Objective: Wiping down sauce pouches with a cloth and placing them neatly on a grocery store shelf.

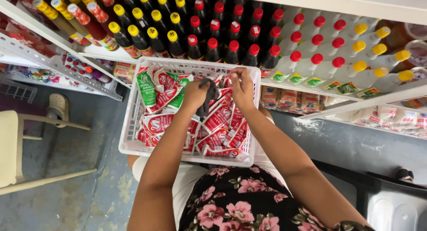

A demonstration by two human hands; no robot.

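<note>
White plastic basket (133,107) propped on the lap against the shelf edge (284,85), full of red and green sachets (165,96); left hand (195,95) fingers closed on a dark cloth (207,97) near the far rim, right hand (242,86) fingers pinching a sachet top beside it.

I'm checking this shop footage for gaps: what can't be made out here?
- Head view: packets under the left hand and its grey cloth, hidden.
- Right hand fingertips, buried among packets in the white basket; its grip is unclear.
- Bottles, cut off by the top edge.
- Packet print, too small.
</note>
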